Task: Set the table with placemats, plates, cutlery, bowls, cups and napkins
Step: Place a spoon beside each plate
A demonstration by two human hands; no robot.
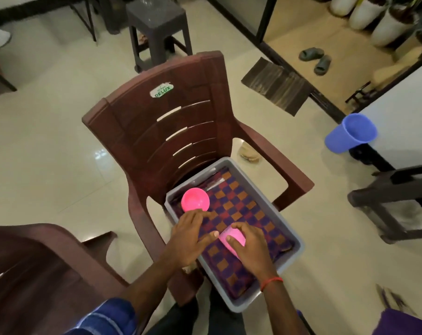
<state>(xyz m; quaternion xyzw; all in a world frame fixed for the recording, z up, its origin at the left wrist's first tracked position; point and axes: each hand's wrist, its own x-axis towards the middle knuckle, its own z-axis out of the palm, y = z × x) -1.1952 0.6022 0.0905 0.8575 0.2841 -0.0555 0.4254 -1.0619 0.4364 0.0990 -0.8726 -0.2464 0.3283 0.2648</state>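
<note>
The right hand (251, 247) curls round the pink cup (233, 236) beneath its fingers. The left hand (193, 235), fingers straight, presses the checked cloth (241, 204) beside it; the pink bowl (195, 199) sits just beyond its fingertips.

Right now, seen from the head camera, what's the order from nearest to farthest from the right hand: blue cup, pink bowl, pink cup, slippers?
1. pink cup: lying in the tray, in the grip of the right hand.
2. pink bowl: tray's far-left corner.
3. blue cup: off to the right, outside the tray.
4. slippers: farthest back, upper right.
</note>
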